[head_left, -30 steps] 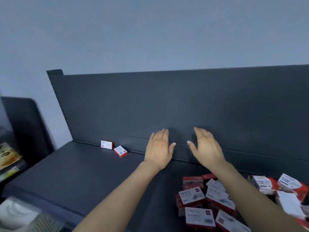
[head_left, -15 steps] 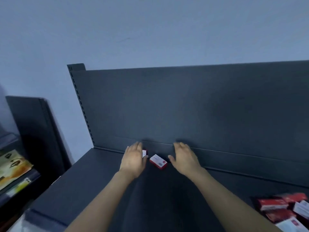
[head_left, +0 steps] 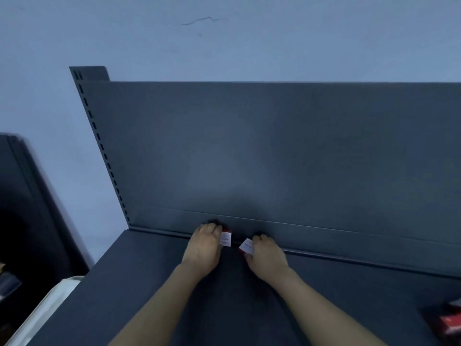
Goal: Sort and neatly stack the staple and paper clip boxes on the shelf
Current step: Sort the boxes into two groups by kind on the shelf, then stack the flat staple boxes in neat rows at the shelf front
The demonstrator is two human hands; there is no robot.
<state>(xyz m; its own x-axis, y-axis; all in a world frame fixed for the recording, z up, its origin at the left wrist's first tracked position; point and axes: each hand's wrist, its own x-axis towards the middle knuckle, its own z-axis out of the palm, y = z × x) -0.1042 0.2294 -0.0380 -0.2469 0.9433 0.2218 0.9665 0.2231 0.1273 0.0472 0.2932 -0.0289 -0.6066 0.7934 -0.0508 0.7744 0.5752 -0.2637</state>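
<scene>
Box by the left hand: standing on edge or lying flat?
Standing on edge, it seems: the box shows its white face to the camera with a red edge on top, beside the left hand.

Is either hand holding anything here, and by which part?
Each hand holds one small red-and-white box. The left hand grips the upright box by its left end; the right hand pinches the tilted box by its right end.

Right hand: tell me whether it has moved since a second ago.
Yes. The right hand has moved left along the back panel, toward the slotted upright, and is now at the tilted box.
</scene>
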